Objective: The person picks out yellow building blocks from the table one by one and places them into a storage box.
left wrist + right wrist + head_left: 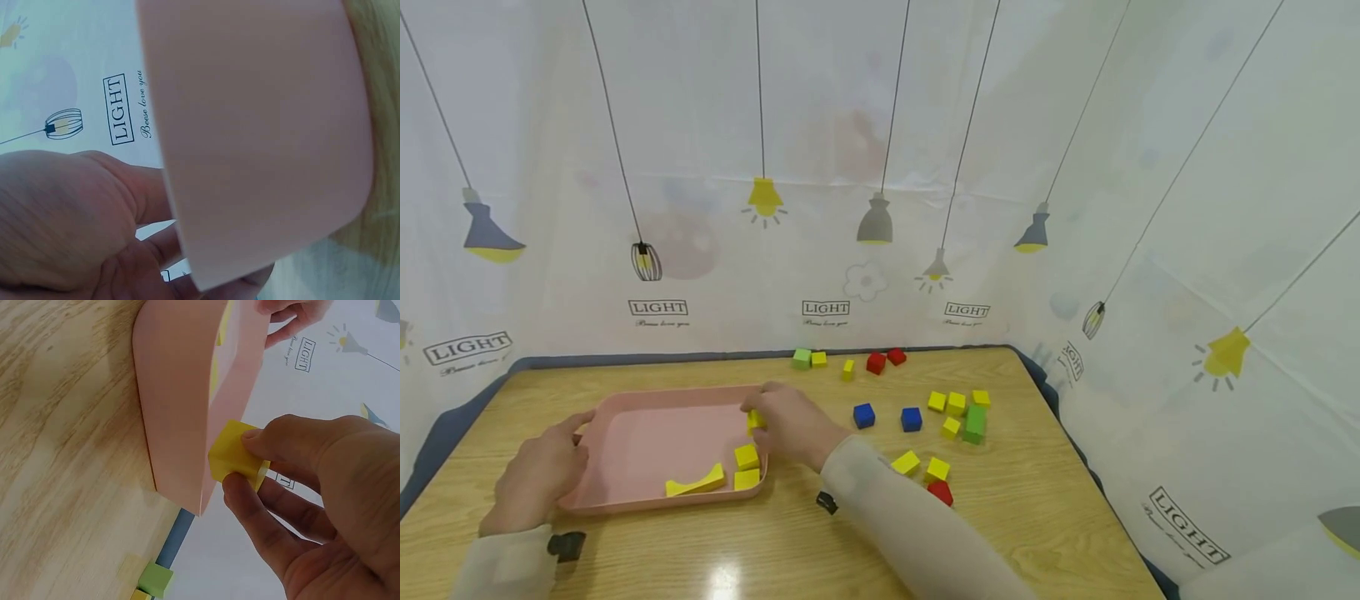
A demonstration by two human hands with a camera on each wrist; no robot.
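Observation:
A pink tray (673,433) lies on the table, with two yellow cubes (747,468) in its front right corner and a long yellow block with a curved side (696,481) along its front wall. My left hand (546,471) holds the tray's left rim; in the left wrist view, fingers show beyond the pink wall (262,137). Over the tray's right edge, my right hand (797,425) pinches a yellow block (236,453) between thumb and fingers. That block is near the top of the wall; I cannot tell whether they touch.
Right of the tray stand two blue cubes (912,419), several yellow blocks (956,404), a green block (974,423) and a red block (940,492). Along the back edge are a light green block (802,358), small yellow blocks (847,370) and two red blocks (876,363). A printed curtain (820,250) surrounds the table.

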